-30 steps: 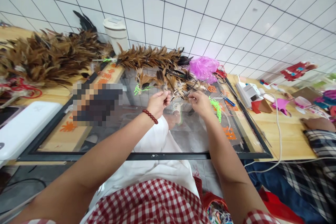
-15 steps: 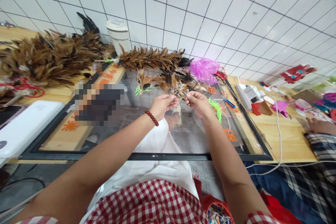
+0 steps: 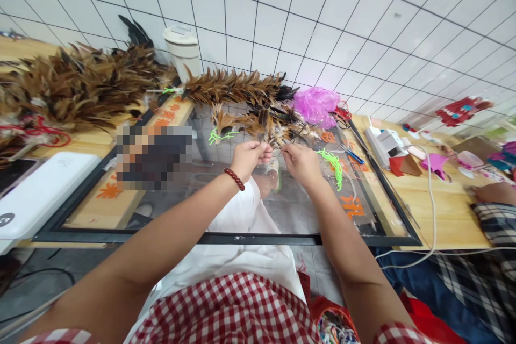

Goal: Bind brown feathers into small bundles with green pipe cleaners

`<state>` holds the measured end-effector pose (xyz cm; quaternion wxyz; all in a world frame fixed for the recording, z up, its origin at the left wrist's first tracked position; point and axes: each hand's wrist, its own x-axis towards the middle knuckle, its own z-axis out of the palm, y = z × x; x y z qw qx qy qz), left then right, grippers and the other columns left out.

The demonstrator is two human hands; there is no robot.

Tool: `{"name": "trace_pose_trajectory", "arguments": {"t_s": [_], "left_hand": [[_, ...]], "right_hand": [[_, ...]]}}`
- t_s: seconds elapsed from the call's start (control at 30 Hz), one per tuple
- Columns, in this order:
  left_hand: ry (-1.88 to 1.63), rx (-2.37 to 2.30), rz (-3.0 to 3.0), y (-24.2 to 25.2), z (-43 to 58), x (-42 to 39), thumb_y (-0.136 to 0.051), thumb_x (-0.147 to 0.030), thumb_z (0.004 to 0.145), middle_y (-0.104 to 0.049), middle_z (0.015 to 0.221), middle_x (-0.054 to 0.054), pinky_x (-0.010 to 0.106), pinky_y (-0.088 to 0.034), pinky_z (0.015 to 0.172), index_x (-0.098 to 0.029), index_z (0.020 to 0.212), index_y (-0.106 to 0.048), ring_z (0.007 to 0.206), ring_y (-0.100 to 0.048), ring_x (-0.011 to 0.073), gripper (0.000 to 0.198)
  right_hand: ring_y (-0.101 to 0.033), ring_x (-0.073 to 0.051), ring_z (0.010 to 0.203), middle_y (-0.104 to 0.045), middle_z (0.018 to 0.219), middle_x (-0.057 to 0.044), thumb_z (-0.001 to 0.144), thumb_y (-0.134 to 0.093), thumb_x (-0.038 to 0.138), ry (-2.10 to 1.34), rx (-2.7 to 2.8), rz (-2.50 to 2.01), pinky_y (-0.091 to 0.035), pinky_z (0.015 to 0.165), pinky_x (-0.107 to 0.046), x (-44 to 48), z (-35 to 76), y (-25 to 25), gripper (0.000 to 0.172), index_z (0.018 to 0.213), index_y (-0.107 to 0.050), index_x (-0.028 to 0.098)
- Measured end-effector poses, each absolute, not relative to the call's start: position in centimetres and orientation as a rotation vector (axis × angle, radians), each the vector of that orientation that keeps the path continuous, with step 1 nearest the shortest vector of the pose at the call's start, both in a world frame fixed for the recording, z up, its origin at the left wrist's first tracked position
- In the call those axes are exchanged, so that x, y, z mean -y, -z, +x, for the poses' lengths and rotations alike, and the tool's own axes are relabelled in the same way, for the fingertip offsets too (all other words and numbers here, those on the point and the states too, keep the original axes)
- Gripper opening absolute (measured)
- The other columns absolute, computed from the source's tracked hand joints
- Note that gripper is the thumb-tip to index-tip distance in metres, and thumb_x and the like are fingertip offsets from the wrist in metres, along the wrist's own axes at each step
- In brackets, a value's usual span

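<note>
My left hand (image 3: 250, 160), with a red bead bracelet (image 3: 234, 178) at the wrist, is closed in a pinch over the glass tabletop. Just across from it, my right hand (image 3: 300, 163) is also closed, thumb and forefinger pressed together. The fingertips of both hands meet the near edge of a loose pile of brown and black feathers (image 3: 264, 123); what they pinch is too small to make out. Left of the pile lies a small feather bunch (image 3: 222, 120) with green ties (image 3: 220, 136). Green strings (image 3: 332, 164) lie right of my right hand.
Behind stretch a long feather garland (image 3: 237, 87), a bushy feather heap (image 3: 88, 86) and a white cup (image 3: 182, 51). Pink plastic (image 3: 316, 105), blue-handled scissors (image 3: 353, 156) and a power strip (image 3: 377, 145) are rightward. A white device (image 3: 48, 188) lies left; a person's sleeve (image 3: 497, 223) shows right.
My right hand has turned inward and moved slightly left, closer to my left hand. The left hand stays nearly in place. The whole view has shifted a little.
</note>
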<state>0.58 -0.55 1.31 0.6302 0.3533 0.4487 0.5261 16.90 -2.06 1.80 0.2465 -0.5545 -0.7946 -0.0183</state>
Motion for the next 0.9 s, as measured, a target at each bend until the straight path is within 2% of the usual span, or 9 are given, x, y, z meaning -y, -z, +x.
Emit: {"name": "trace_pose_trajectory", "arguments": {"t_s": [0.1,0.2,0.53,0.7,0.9], "left_hand": [[-1.235,-1.124,0.950,-0.7,0.8,0.2,-0.068,-0.016,0.074,-0.068,0.067,0.005,0.021,-0.051,0.053,-0.010,0.063,-0.065,0.056,-0.063,0.0111,0.012],[-1.207,-1.180,1.072,0.1,1.0,0.1,-0.067,-0.014,0.073,-0.066,0.062,0.003,0.019,-0.048,0.048,-0.012,0.061,-0.065,0.054,-0.062,0.0117,0.013],[-1.006,-1.173,1.207,0.4,1.7,1.2,-0.061,-0.008,0.076,-0.060,0.052,0.001,0.018,-0.045,0.043,-0.013,0.054,-0.061,0.042,-0.056,0.0093,0.023],[-1.033,-1.110,1.078,-0.4,1.4,1.0,-0.059,-0.008,0.078,-0.056,0.047,0.000,0.018,-0.040,0.039,-0.012,0.053,-0.058,0.037,-0.048,0.0066,0.025],[-1.280,-0.985,0.792,-0.6,0.9,0.5,-0.059,-0.013,0.080,-0.058,0.054,-0.001,0.017,-0.042,0.043,-0.010,0.070,-0.064,0.044,-0.051,0.0056,0.012]], "right_hand": [[-0.061,-0.020,0.076,-0.069,0.087,-0.008,0.091,-0.041,0.026,0.230,2.297,-1.606,-0.035,0.064,-0.028,2.4,16.6,-1.9,0.027,0.092,-0.068,0.021],[-0.061,-0.020,0.075,-0.069,0.087,-0.009,0.090,-0.043,0.025,0.269,2.346,-1.616,-0.033,0.062,-0.028,2.5,16.2,-1.8,0.026,0.089,-0.069,0.021],[-0.058,-0.021,0.075,-0.067,0.081,-0.010,0.088,-0.046,0.026,0.319,2.380,-1.592,-0.034,0.067,-0.030,2.9,15.3,-2.0,0.024,0.084,-0.068,0.019],[-0.059,-0.020,0.078,-0.067,0.087,-0.009,0.091,-0.043,0.026,0.249,2.182,-1.688,-0.035,0.067,-0.029,2.2,16.4,-2.0,0.027,0.092,-0.069,0.021],[-0.059,-0.021,0.083,-0.066,0.091,-0.008,0.087,-0.049,0.025,-0.049,1.893,-1.682,-0.042,0.074,-0.031,0.2,18.1,0.1,0.023,0.097,-0.069,0.020]]}}
